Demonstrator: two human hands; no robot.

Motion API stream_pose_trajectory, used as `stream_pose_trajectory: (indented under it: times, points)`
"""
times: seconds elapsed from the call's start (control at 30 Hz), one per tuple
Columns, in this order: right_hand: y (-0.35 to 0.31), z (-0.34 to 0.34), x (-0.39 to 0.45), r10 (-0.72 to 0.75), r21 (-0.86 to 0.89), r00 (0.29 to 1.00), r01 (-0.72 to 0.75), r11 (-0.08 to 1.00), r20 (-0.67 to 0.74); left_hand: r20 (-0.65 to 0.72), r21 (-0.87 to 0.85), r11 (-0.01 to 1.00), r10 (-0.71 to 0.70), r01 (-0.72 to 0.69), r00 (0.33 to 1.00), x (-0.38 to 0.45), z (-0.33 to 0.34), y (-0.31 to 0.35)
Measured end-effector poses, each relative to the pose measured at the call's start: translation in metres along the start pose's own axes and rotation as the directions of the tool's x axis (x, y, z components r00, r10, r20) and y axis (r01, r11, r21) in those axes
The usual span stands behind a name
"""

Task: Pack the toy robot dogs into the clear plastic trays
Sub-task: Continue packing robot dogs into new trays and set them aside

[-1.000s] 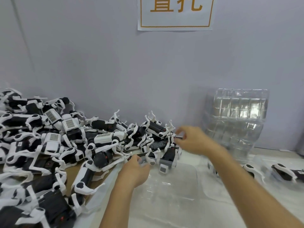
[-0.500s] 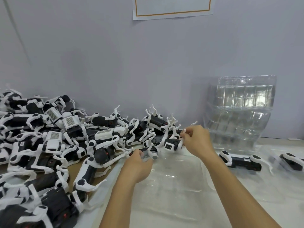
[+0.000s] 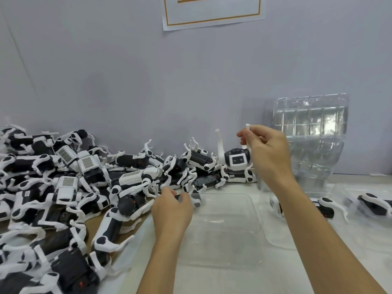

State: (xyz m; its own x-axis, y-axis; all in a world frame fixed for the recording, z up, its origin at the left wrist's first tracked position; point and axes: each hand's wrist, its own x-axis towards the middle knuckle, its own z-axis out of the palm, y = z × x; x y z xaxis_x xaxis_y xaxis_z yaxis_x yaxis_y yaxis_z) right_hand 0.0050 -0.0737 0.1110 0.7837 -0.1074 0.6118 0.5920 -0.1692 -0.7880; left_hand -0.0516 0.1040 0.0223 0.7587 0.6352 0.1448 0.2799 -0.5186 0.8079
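— Over the far edge of the open clear tray point(image 3: 224, 225), what is the right hand point(image 3: 268, 153) doing?

— It pinches a white leg of one toy robot dog point(image 3: 236, 160) between thumb and fingers — the dog hangs in the air above the heap, its square face turned this way. The left hand point(image 3: 171, 211) sits near the tray's left rim, fingers curled round something dark; I cannot tell whether it is another dog or a loose part.

— How far along is the packing?

— Early, I judge. The tray in front holds nothing that I can see. To the right, two trays point(image 3: 331, 211) each seem to hold a dog already. On the left the pile of dogs point(image 3: 70, 187) is large and tangled, so most remain. A stack of spare trays point(image 3: 311, 141) leans against the far wall.

— Anything unclear?

— The pile runs off the left edge, the rightmost tray is cut off, and the wall sign point(image 3: 212, 11) is cropped at the top. Clear plastic makes tray edges hard to trace.
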Motion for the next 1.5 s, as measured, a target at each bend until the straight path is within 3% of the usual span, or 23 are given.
stream_pose_trajectory:
  times: [0.1, 0.33, 0.43, 0.53, 0.7, 0.83, 0.93, 1.0, 1.1, 1.2, 1.27, 1.3, 1.4, 1.5]
  points:
    - [0.000, 0.002, -0.001, 0.024, 0.054, 1.000, -0.024, 0.998, 0.006, -0.061, 0.054, 0.995, 0.089, -0.086, 0.994, -0.004, -0.004, 0.006]
    - [0.006, 0.007, -0.002, 0.114, 0.146, 0.992, -0.121, 0.982, 0.053, -0.001, 0.105, 0.981, 0.161, -0.160, 0.987, -0.006, -0.006, 0.006]
    - [0.004, 0.007, -0.003, 0.140, 0.143, 0.988, -0.149, 0.978, 0.071, -0.060, -0.066, 0.944, 0.320, -0.324, 0.945, -0.006, -0.008, 0.011]
    - [-0.001, 0.005, -0.004, 0.177, 0.189, 0.972, -0.205, 0.960, 0.154, 0.011, -0.367, 0.807, 0.502, -0.464, 0.865, -0.011, -0.012, 0.018]
    - [-0.008, 0.008, -0.009, 0.278, 0.413, 0.886, -0.426, 0.805, 0.371, 0.171, -0.713, 0.634, 0.571, -0.299, 0.803, -0.019, -0.020, 0.030]
    - [-0.012, 0.014, -0.013, 0.332, 0.461, 0.833, -0.529, 0.712, 0.443, 0.290, -0.734, 0.638, 0.605, -0.232, 0.742, -0.020, -0.026, 0.029]
    - [-0.009, 0.020, -0.015, 0.381, 0.494, 0.827, -0.556, 0.668, 0.413, 0.291, -0.689, 0.672, 0.600, -0.272, 0.745, -0.019, -0.025, 0.028]
    - [-0.004, 0.026, -0.016, 0.433, 0.475, 0.833, -0.552, 0.685, 0.344, 0.239, -0.702, 0.670, 0.541, -0.242, 0.806, -0.019, -0.020, 0.030]
    - [0.001, 0.034, -0.017, 0.451, 0.308, 0.848, -0.524, 0.794, 0.280, 0.150, -0.754, 0.644, 0.361, -0.130, 0.920, -0.022, -0.011, 0.034]
    - [0.000, 0.038, -0.024, 0.274, 0.203, 0.833, -0.410, 0.889, 0.481, -0.042, -0.726, 0.666, 0.202, -0.169, 0.978, -0.022, -0.006, 0.036]
    - [-0.001, 0.043, -0.030, 0.132, 0.125, 0.810, -0.245, 0.962, 0.571, -0.111, -0.631, 0.734, 0.233, -0.250, 0.966, -0.021, -0.006, 0.034]
    - [-0.002, 0.047, -0.034, 0.099, 0.088, 0.827, -0.177, 0.980, 0.554, -0.082, -0.611, 0.745, 0.276, -0.267, 0.958, -0.021, -0.005, 0.033]
    - [0.004, 0.054, -0.036, 0.112, -0.062, 0.940, -0.097, 0.993, 0.322, 0.146, -0.593, 0.755, 0.442, -0.279, 0.885, -0.022, -0.001, 0.032]
    - [0.014, 0.043, -0.028, 0.155, -0.077, 0.971, -0.143, 0.987, 0.183, 0.297, -0.554, 0.777, 0.521, -0.300, 0.800, -0.023, 0.001, 0.031]
